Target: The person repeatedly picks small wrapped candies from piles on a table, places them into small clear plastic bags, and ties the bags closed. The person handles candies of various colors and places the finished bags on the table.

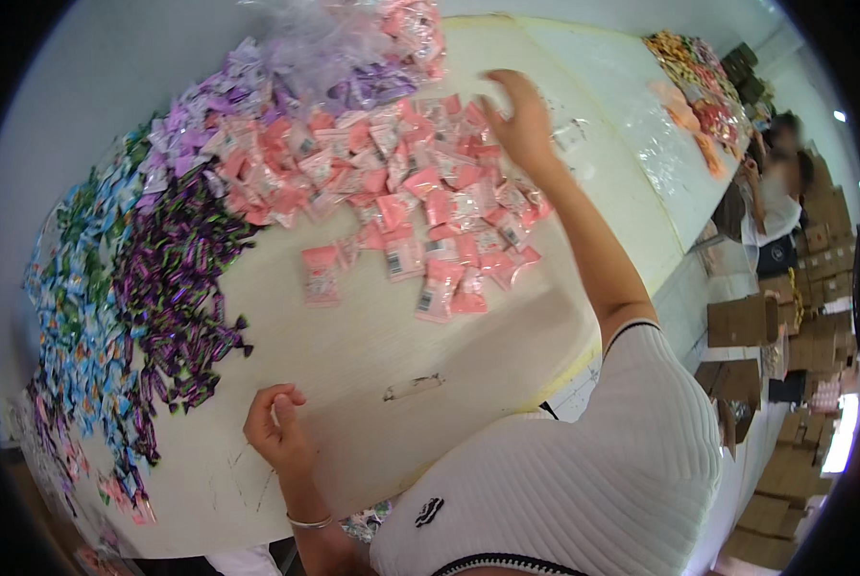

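Note:
My right hand [520, 119] is over the far right edge of a heap of pink-wrapped sweets [401, 165], thumb and fingers apart and nothing visible between them. Nearer to me, my left hand [279, 428] hovers by the bare front part of the white table [343, 345]. Its fingers are loosely curled, and the inside of the palm is hidden. A few pink packets lie apart from the heap, one of them a single packet [320, 276] to the left. Dark purple-and-green wrapped sweets [178, 288] are piled to the left of both hands.
Blue-wrapped sweets [88, 324] and lilac packets [200, 108] line the far left edge. A clear plastic bag [315, 50] lies behind the pink heap. More sweets [696, 79] are at the far right, with another person [772, 209] beside them. Cardboard boxes [743, 320] stand on the right.

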